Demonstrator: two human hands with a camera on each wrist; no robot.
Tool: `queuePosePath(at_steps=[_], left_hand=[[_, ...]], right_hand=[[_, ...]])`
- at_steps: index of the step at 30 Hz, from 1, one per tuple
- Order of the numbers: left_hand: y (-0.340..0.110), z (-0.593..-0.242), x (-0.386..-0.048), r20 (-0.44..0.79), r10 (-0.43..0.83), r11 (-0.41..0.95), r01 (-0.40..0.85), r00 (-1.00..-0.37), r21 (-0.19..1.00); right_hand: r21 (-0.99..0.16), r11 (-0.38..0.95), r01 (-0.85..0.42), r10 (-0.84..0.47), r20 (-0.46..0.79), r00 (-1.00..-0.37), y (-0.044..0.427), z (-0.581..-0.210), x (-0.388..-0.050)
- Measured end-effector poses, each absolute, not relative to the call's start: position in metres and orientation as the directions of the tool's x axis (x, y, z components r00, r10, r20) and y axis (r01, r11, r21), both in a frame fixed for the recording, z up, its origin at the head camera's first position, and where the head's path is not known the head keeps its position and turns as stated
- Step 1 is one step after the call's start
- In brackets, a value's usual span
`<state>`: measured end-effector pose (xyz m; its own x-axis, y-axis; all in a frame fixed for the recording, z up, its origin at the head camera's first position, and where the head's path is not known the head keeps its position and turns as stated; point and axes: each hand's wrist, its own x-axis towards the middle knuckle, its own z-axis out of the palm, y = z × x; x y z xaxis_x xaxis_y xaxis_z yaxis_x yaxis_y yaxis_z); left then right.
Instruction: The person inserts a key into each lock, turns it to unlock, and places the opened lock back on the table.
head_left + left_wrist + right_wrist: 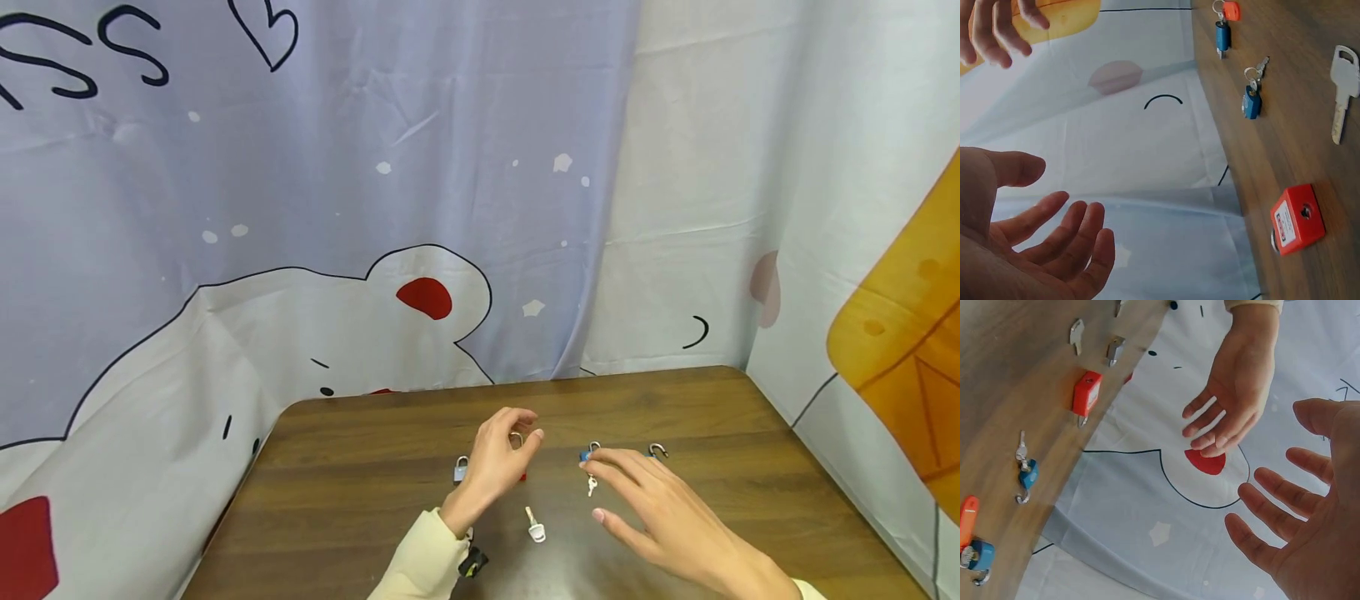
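My left hand (495, 462) hovers over the table with its fingers loosely bent, holding nothing. It partly hides a red padlock (1297, 219) behind it in the head view. To its left stands a silver padlock (461, 472). My right hand (663, 521) is raised too, fingers spread and relaxed, nothing in them. Beyond its fingertips lies a blue padlock (1029, 475) with a small key (592, 485) in it. Another blue padlock (984, 555), its shackle apart, has an orange tag (967, 519); the right hand covers most of it in the head view.
A larger loose key (536, 527) lies on the wooden table (360, 500) between the hands. A black object (472, 562) sits by the left sleeve (420, 558). Behind the table's far edge hangs a printed curtain (337, 167).
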<state>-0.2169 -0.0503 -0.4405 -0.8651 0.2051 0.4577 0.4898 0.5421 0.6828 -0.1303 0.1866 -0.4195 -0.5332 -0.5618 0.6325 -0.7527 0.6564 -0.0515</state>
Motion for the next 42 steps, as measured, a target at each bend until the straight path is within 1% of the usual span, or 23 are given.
queuePosePath(at_steps=[10, 17, 25, 32, 39, 42], left_hand=[[-0.074, -0.442, -0.206, 0.46, 0.169, 0.689, 0.438, -0.872, 0.577], [-0.084, -0.445, -0.197, 0.476, 0.175, 0.73, 0.438, -0.862, 0.525], [-0.094, -0.454, -0.188, 0.47, 0.193, 0.765, 0.432, -0.861, 0.477], [-0.102, -0.46, -0.182, 0.456, 0.245, 0.777, 0.455, -0.856, 0.435], [-0.109, -0.467, -0.178, 0.451, 0.239, 0.802, 0.437, -0.86, 0.407], [-0.112, -0.47, -0.177, 0.447, 0.243, 0.805, 0.436, -0.861, 0.401]], right_hand=[[-0.122, 0.685, -0.719, -0.53, 0.594, -0.606, 0.174, -0.402, -0.149], [-0.118, 0.698, -0.706, -0.521, 0.593, -0.614, 0.163, -0.402, -0.163], [-0.096, 0.725, -0.682, -0.518, 0.576, -0.632, 0.15, -0.413, -0.175], [-0.104, 0.78, -0.617, -0.515, 0.452, -0.728, 0.137, -0.431, -0.18], [-0.179, 0.847, -0.5, -0.429, 0.325, -0.843, 0.123, -0.456, -0.18], [-0.218, 0.857, -0.467, -0.41, 0.26, -0.874, 0.117, -0.464, -0.178]])
